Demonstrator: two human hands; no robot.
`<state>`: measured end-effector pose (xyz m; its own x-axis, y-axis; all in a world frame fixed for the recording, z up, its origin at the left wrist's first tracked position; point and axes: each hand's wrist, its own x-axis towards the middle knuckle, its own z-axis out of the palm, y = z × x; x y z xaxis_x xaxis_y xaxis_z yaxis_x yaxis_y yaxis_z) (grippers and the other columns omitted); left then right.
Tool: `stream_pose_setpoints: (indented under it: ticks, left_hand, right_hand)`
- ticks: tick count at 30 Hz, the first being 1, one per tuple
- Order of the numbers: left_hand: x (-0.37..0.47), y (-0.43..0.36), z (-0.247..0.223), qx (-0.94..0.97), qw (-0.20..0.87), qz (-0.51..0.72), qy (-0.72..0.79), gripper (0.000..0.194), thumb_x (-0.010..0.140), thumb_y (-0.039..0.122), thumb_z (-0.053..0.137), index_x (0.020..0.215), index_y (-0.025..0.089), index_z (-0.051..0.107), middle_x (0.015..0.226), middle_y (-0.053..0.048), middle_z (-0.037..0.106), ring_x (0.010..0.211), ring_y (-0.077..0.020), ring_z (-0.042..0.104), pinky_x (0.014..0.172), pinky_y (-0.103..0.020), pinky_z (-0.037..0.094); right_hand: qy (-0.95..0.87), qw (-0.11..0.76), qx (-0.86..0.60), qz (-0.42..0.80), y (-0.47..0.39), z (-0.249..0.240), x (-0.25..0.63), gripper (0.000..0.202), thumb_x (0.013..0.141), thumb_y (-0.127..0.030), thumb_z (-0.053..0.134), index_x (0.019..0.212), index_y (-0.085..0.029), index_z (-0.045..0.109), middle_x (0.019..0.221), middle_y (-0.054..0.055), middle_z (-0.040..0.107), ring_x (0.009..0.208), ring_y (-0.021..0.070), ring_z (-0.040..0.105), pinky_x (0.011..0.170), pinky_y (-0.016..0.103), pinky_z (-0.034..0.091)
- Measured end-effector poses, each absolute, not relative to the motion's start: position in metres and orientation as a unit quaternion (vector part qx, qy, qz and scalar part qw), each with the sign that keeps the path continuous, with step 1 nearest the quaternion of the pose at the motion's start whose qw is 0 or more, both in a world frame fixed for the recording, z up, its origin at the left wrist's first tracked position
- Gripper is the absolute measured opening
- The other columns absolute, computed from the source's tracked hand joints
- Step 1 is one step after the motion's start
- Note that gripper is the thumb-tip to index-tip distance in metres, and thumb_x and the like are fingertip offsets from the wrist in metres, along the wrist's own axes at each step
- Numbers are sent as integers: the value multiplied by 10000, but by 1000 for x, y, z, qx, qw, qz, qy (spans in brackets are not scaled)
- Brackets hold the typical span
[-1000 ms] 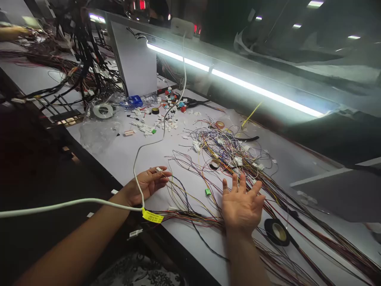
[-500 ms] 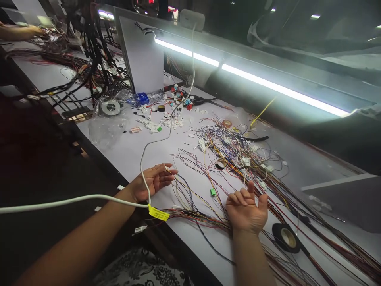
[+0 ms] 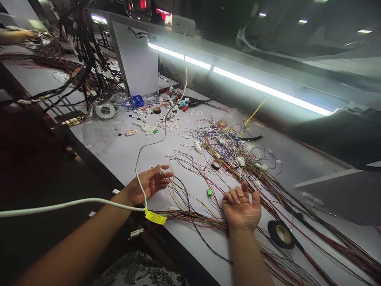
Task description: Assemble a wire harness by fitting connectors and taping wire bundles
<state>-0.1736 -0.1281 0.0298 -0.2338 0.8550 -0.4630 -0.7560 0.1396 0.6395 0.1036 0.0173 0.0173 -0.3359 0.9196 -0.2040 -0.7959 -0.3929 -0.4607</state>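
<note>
My left hand (image 3: pixel 149 184) holds a small white connector (image 3: pixel 161 171) between thumb and fingers, over the front part of the table. Thin wires run from that connector to the right. My right hand (image 3: pixel 241 206) rests palm up, its fingers loosely bent and apart, with nothing in it. Beneath its wrist passes a wire bundle (image 3: pixel 205 218). A green connector (image 3: pixel 209 192) lies between the hands. Close to the left wrist hangs a white cable (image 3: pixel 139 159) with a yellow label (image 3: pixel 156 217).
A tangle of wires (image 3: pixel 229 147) spreads at the right, beside a black tape roll (image 3: pixel 280 234). Loose connectors (image 3: pixel 145 127), a plastic bag (image 3: pixel 98 131) and a bottle (image 3: pixel 138 101) lie farther back. A lamp (image 3: pixel 253 84) spans the rear. Another person's arm (image 3: pixel 14 37) shows far left.
The view has shifted a little, so the scene sits farther left in the picture. Both hands keep nearly the same pose, and the white connector stays in my left hand.
</note>
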Motion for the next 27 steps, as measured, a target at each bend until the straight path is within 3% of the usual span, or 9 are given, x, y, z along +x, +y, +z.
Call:
stream_pose_setpoints:
  ticks: [4, 8, 12, 16, 19, 23, 27]
  left_hand:
    - [-173, -127, 32, 43, 611, 655, 442, 240, 919, 273, 549, 1079, 118, 637, 944, -133, 752, 698, -158, 720, 636, -236, 593]
    - [-172, -127, 33, 37, 586, 678, 441, 75, 874, 125, 597, 902, 113, 666, 901, -116, 753, 681, -136, 719, 660, -202, 605]
    - [-174, -126, 31, 41, 572, 685, 449, 150, 813, -8, 611, 868, 119, 667, 935, -114, 748, 692, -132, 723, 673, -187, 612]
    - [-178, -124, 28, 19, 564, 691, 451, 182, 863, 1, 532, 914, 121, 660, 846, -97, 746, 630, -130, 718, 611, -196, 618]
    - [-179, -124, 30, 6, 574, 686, 447, 203, 876, 14, 518, 990, 118, 650, 849, -100, 736, 611, -128, 711, 596, -202, 621]
    - [-179, -126, 33, -20, 583, 684, 439, 271, 855, -20, 523, 1051, 125, 638, 853, -85, 724, 619, -117, 710, 608, -173, 615]
    - [-181, -129, 31, -17, 582, 687, 436, 262, 834, -43, 513, 983, 133, 638, 859, -74, 726, 647, -119, 714, 637, -182, 613]
  right_hand:
    - [-191, 529, -214, 799, 19, 14, 104, 323, 866, -512, 548, 948, -224, 669, 608, -74, 384, 478, 60, 376, 478, 189, 375]
    - [-269, 525, -243, 770, 19, 14, 100, 353, 896, -538, 472, 933, -249, 672, 601, -64, 393, 459, 74, 355, 453, 199, 356]
    - [-380, 517, -277, 715, 11, 17, 90, 362, 932, -500, 412, 973, -229, 649, 621, -39, 480, 488, 98, 425, 483, 237, 397]
    - [-677, 416, -273, 541, -12, 25, 76, 247, 902, -337, 540, 1111, -231, 618, 918, 46, 668, 824, 171, 604, 762, 342, 499]
    - [-840, 329, -225, 368, -32, 27, 62, 365, 878, -213, 554, 1243, -222, 556, 1169, 88, 643, 1061, 210, 567, 928, 379, 452]
    - [-896, 292, -201, 267, -48, 19, 49, 333, 903, -143, 467, 1216, -208, 558, 979, 76, 691, 885, 196, 603, 792, 329, 480]
    - [-907, 274, -223, 227, -52, 11, 47, 295, 936, -163, 416, 1169, -228, 584, 815, 43, 664, 755, 176, 592, 697, 286, 460]
